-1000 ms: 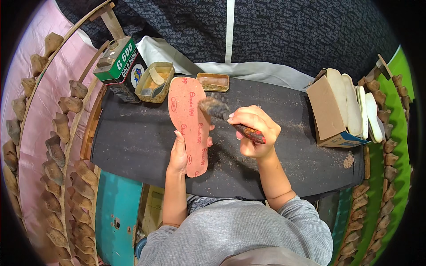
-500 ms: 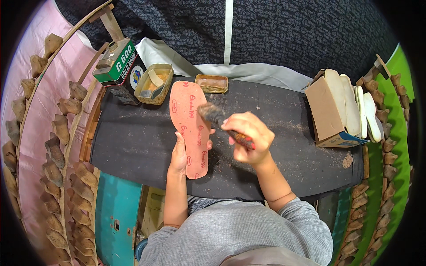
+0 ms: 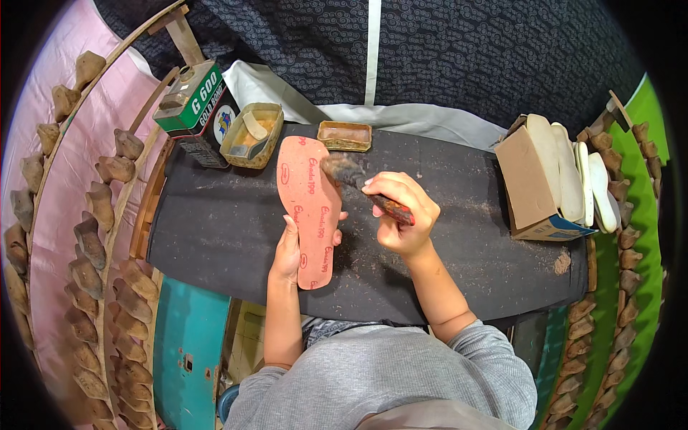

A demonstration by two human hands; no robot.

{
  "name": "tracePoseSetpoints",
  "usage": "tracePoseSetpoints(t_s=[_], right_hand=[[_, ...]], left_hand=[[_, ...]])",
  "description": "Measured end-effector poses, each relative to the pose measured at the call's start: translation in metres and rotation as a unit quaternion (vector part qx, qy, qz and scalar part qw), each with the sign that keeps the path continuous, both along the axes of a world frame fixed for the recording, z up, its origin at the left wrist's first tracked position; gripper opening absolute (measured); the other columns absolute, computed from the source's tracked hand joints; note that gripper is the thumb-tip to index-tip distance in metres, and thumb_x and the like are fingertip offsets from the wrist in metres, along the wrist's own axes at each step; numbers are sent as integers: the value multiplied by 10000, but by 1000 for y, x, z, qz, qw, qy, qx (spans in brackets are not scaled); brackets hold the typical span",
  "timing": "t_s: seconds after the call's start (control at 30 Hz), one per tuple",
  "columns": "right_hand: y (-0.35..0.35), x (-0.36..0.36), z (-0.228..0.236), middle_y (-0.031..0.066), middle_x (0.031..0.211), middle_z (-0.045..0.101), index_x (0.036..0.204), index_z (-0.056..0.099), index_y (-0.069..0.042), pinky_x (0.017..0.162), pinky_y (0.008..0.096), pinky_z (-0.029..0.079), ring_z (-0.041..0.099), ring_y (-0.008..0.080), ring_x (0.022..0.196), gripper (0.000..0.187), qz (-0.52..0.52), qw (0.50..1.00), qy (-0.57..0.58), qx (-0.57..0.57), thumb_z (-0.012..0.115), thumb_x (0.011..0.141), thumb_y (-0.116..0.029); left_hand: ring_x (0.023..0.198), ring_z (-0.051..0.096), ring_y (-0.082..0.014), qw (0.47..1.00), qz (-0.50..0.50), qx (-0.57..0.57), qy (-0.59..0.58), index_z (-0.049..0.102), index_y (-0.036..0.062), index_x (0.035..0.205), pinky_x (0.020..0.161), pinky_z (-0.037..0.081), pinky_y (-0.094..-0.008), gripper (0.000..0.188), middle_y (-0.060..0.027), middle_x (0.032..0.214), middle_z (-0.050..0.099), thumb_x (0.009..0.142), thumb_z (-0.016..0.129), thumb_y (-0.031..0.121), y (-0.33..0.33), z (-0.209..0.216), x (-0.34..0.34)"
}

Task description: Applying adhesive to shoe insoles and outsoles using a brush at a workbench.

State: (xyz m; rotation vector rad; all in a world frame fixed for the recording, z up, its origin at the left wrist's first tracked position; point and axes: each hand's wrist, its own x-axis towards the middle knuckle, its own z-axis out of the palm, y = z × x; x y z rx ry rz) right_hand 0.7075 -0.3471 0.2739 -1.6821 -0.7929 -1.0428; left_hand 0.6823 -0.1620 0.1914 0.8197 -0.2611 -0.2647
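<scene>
A pink shoe insole point(image 3: 304, 208) with red print is held up over the dark table by my left hand point(image 3: 288, 251). My thumb lies along its left edge, and fingertips show at its right edge. My right hand point(image 3: 407, 213) is closed round the dark, stained handle of a brush point(image 3: 347, 172). The brush's bristles, smeared by motion, meet the upper right edge of the insole. Whether they touch its face or only its rim I cannot tell.
On the black-covered table point(image 3: 215, 236), a green and black metal can point(image 3: 197, 115) and an open tub point(image 3: 251, 136) stand back left. A shallow tray point(image 3: 344, 136) lies behind the insole. A cardboard box point(image 3: 527, 175) of white soles stands right. Racks of shoe lasts point(image 3: 89, 244) flank both sides.
The brush has moved slightly up along the insole's right edge, its handle tilting flatter. The insole has turned a little, its top leaning to the right.
</scene>
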Motion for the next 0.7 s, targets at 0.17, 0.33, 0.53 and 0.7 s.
tracePoseSetpoints(t_s=[0.17,0.33,0.53,0.7], right_hand=[[-4,-14,-9,118,819,646,874,649,-20,647,309,529,654,252,735,400,17,998,52,-24,603,512,143],[-5,-17,-7,122,777,649,830,644,13,662,296,521,652,236,718,342,35,998,52,-24,531,534,141],[-8,3,10,110,844,659,882,649,-24,647,309,526,650,255,734,365,-18,999,-27,-6,632,551,127],[-3,-1,-4,115,796,654,862,636,20,668,312,533,657,255,744,344,-12,999,-20,-26,566,548,141]], left_hand=[[834,572,-220,1000,8,-26,-1,393,31,1348,740,495,-328,736,-198,1193,559,934,242,620,7,-7,5],[832,574,-219,1000,17,-10,5,393,34,1348,729,494,-321,734,-198,1177,562,935,241,620,6,-9,7],[841,581,-230,999,-33,-41,11,391,27,1353,740,507,-338,742,-215,1201,554,931,255,621,-4,-4,1],[843,602,-237,999,-6,-41,13,394,20,1349,745,525,-347,740,-229,1214,547,933,259,616,-3,-4,3]])
